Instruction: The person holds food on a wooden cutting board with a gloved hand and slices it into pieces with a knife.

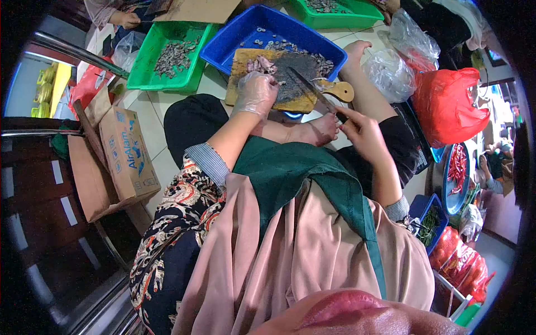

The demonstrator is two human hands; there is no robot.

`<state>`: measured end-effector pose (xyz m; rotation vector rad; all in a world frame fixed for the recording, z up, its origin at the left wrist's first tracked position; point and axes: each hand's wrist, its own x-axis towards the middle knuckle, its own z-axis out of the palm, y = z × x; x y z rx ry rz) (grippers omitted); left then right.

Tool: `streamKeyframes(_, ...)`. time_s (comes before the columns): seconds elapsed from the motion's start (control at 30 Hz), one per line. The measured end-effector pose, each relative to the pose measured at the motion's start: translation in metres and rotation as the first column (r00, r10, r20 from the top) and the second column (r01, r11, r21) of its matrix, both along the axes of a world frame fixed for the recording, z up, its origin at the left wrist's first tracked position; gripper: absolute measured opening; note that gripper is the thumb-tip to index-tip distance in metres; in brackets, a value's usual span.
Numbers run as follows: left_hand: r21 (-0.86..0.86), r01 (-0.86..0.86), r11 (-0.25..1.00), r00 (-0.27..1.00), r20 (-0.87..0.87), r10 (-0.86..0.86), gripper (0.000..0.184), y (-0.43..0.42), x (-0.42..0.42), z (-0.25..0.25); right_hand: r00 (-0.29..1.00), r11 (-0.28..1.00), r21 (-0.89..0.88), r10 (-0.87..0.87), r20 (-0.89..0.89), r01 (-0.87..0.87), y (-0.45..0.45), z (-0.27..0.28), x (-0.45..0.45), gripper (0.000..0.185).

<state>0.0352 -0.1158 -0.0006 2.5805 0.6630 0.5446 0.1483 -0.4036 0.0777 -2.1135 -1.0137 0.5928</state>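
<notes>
My left hand [257, 94], in a clear plastic glove, has its fingers closed at the left part of a wooden cutting board [296, 103]. Pinkish-grey pieces of food [261, 64] lie just beyond its fingers; whatever is inside the grip is hidden. My bare right hand [360, 131] is wrapped round the handle of a knife [310, 86], whose dark blade points up and left over the board's blackened middle. The board rests at the near side of a blue basin [223, 47], which has small cut rings and pieces inside.
Green trays [142, 70] with cut pieces stand left and behind. A cardboard box [131, 151] is at the left. Red bags [446, 106], clear bags [388, 75] and a basin of red chillies [458, 170] are at the right. Another person's hand [129, 20] shows top left.
</notes>
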Motion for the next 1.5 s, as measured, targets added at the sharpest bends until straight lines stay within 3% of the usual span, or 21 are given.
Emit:
streamKeyframes(0.33, 0.033, -0.028, 0.999, 0.993, 0.113, 0.024, 0.016, -0.003, 0.004, -0.014, 0.999, 0.999, 0.028, 0.022, 0.043, -0.023, -0.010, -0.003, -0.037, 0.048)
streamKeyframes(0.8, -0.013, -0.029, 0.999, 0.998, 0.050, 0.030, 0.018, -0.002, 0.002, -0.011, 0.993, 0.998, 0.000, 0.069, 0.097, -0.069, -0.006, -0.003, -0.037, 0.047)
streamKeyframes(0.93, -0.032, -0.014, 0.999, 0.998, 0.065, 0.016, 0.016, -0.002, 0.001, -0.011, 0.997, 0.996, -0.066, 0.062, 0.040, -0.059, 0.005, -0.007, -0.034, 0.046)
streamKeyframes(1.03, -0.049, -0.019, 0.999, 0.998, 0.063, 0.022, 0.014, -0.003, 0.003, -0.010, 0.997, 0.998, 0.010, 0.061, 0.036, -0.062, 0.004, -0.018, -0.031, 0.047)
streamKeyframes(1.13, 0.009, -0.025, 1.000, 0.993, 0.114, 0.024, 0.013, -0.007, -0.001, -0.007, 0.994, 0.998, -0.055, -0.025, -0.106, 0.020, -0.003, -0.012, -0.029, 0.046)
streamKeyframes(1.23, -0.097, -0.021, 0.995, 0.993, 0.116, 0.032, 0.017, -0.006, -0.007, 0.002, 0.988, 0.994, -0.110, -0.012, -0.154, -0.005, -0.016, -0.001, -0.019, 0.047)
streamKeyframes(1.33, -0.245, -0.060, 0.968, 0.992, 0.089, 0.084, 0.023, 0.003, -0.020, 0.023, 0.999, 0.987, -0.158, -0.006, -0.047, -0.002, -0.018, 0.016, -0.025, 0.048)
streamKeyframes(1.37, -0.290, -0.070, 0.954, 0.996, 0.036, 0.084, 0.027, 0.009, -0.024, 0.034, 0.999, 0.995, -0.094, 0.027, -0.029, -0.030, -0.017, 0.012, -0.027, 0.048)
streamKeyframes(1.43, -0.340, -0.141, 0.930, 0.979, 0.089, 0.182, 0.025, 0.027, -0.026, 0.023, 0.995, 0.995, 0.032, 0.095, 0.014, -0.095, -0.013, -0.001, -0.029, 0.048)
streamKeyframes(1.5, -0.392, -0.229, 0.891, 0.953, 0.099, 0.288, 0.021, 0.038, -0.030, 0.022, 0.991, 0.991, 0.004, 0.133, 0.018, -0.133, -0.004, 0.000, -0.031, 0.047)
